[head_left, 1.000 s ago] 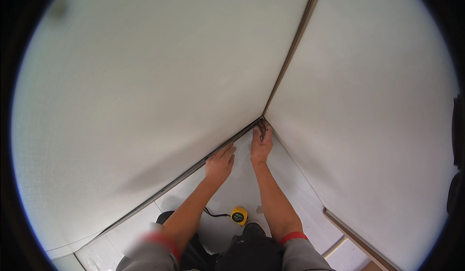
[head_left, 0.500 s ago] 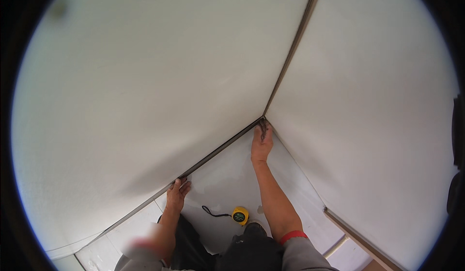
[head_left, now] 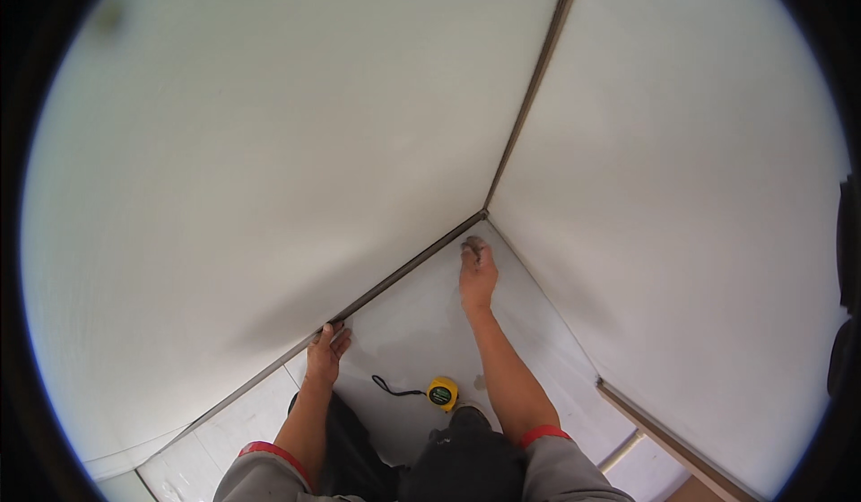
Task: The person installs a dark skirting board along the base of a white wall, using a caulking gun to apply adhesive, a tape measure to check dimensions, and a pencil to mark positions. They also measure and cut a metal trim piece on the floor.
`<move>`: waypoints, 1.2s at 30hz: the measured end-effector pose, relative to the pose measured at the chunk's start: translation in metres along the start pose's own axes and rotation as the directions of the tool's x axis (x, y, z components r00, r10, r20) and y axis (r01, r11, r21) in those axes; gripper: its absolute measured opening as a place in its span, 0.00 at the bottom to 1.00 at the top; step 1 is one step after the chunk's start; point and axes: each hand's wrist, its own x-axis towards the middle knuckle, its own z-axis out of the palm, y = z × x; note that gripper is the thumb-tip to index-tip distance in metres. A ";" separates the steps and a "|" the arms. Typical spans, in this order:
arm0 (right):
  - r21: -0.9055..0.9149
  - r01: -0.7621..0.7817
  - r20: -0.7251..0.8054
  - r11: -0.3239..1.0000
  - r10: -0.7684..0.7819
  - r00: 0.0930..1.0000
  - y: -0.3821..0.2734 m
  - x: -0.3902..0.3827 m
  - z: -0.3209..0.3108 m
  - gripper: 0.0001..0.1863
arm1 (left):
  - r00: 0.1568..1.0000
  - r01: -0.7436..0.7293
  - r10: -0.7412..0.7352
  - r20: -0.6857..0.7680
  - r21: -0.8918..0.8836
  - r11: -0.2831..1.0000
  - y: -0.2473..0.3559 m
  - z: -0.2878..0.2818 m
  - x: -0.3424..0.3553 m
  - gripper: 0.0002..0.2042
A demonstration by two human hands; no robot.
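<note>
Along the foot of the left white panel (head_left: 269, 143) runs a dark metal strip (head_left: 404, 273). My left hand (head_left: 327, 351) touches it at lower left, thumb and fingers apart. My right hand (head_left: 478, 273) is just below the corner where strip and panels meet, its grimy fingers curled; what they may hold is hidden. A yellow tape measure (head_left: 440, 394) with a black wrist strap lies on the pale floor between my forearms.
A second white panel (head_left: 682, 188) stands at the right, with a vertical dark seam (head_left: 529, 89) between the two. At lower right is a metal rail (head_left: 664, 430) with a pale tube (head_left: 619, 453) beside it. My dark-clad knees and a shoe are at the bottom.
My left hand has slid down along the strip toward the lower left. My right hand has drawn slightly back from the corner, leaving the strip's end exposed.
</note>
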 end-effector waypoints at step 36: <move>-0.176 0.163 0.652 0.971 -0.009 0.758 0.018 -0.045 0.042 0.10 | 0.916 -0.045 -0.229 0.330 0.651 0.758 0.045 0.025 -0.018 0.22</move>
